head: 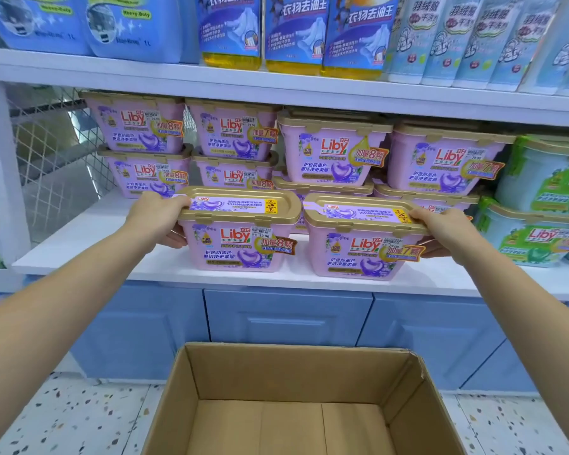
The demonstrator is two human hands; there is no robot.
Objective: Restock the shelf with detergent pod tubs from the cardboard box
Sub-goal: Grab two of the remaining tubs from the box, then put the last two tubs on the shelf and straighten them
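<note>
Two pink detergent pod tubs with gold lids stand side by side at the front of the white shelf [151, 267]. My left hand [160, 215] grips the left end of the left tub [240, 238]. My right hand [447, 231] grips the right end of the right tub [362, 247]. Both tubs rest on the shelf board. Behind them, several more pink tubs [332, 152] are stacked two high. The open cardboard box [293, 405] sits on the floor below me, and no tubs show inside it.
Green-and-white tubs [546, 198] fill the shelf's right end. A wire mesh panel [56, 152] closes the left side, with bare shelf beside it. Detergent bottles [293, 31] line the shelf above. Blue cabinet doors [286, 316] sit under the shelf, above a speckled floor.
</note>
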